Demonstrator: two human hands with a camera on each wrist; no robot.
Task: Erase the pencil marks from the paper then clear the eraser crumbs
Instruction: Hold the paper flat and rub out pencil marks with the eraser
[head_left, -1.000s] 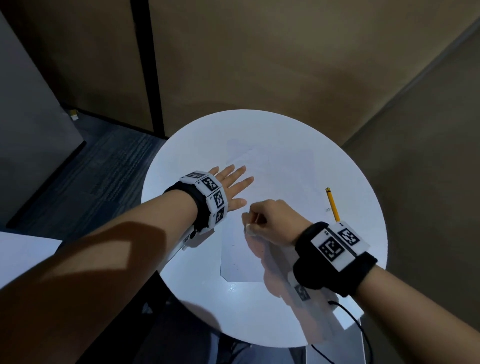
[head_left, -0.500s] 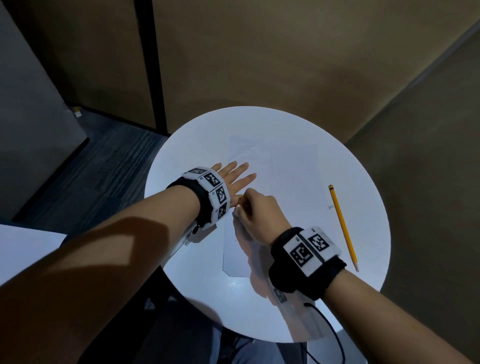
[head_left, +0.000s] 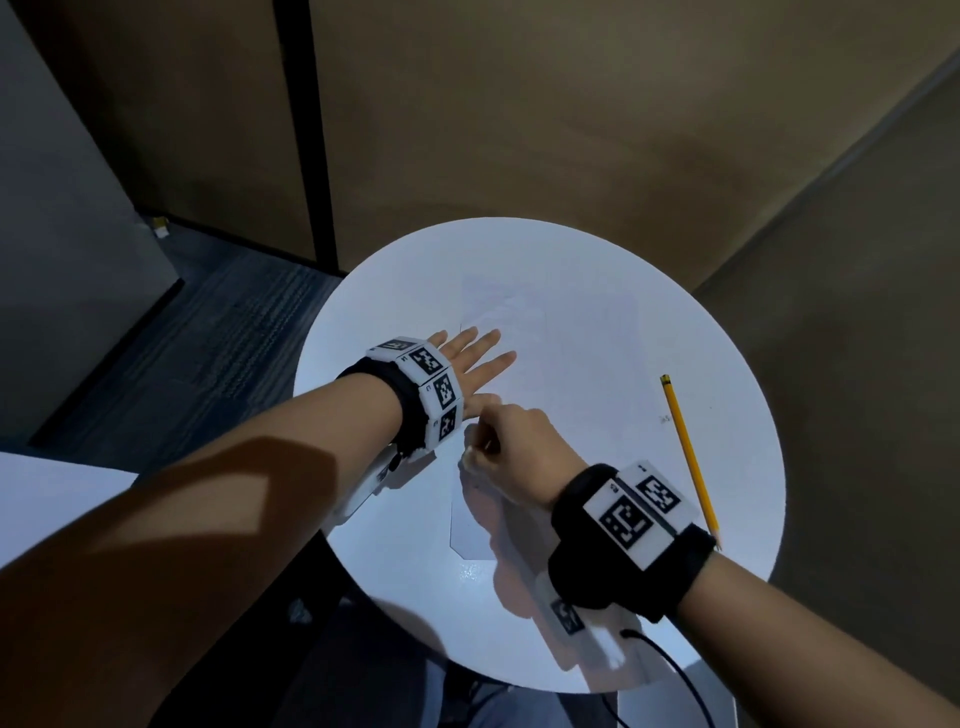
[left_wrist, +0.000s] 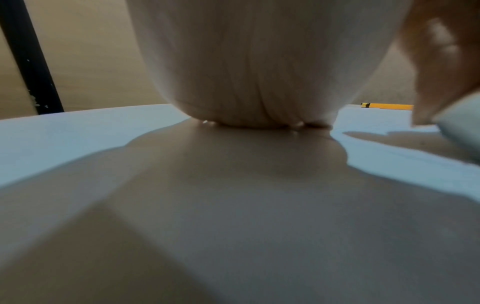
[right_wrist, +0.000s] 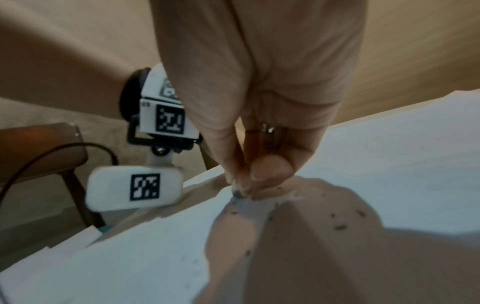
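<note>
A white sheet of paper (head_left: 561, 353) lies on the round white table (head_left: 613, 623). My left hand (head_left: 475, 358) lies flat on the paper's left edge, fingers straight. Just right of it my right hand (head_left: 511, 441) is curled and pinches a small white eraser (right_wrist: 237, 190), whose greyed tip touches the paper (right_wrist: 389, 164). Dark eraser crumbs (right_wrist: 340, 227) are scattered on the sheet near the tip. In the left wrist view the palm (left_wrist: 254, 82) presses down and the eraser (left_wrist: 459, 121) shows at the right edge.
A yellow pencil (head_left: 688, 457) lies on the table right of the paper, also seen as the pencil (left_wrist: 387, 106) from the left wrist. Brown walls stand behind the table, dark carpet (head_left: 208, 332) lies to the left. A chair (right_wrist: 52, 148) stands beside the table.
My right hand with the eraser has slid left and a little forward across the paper, close up to my left thumb. The left hand has stayed flat in place.
</note>
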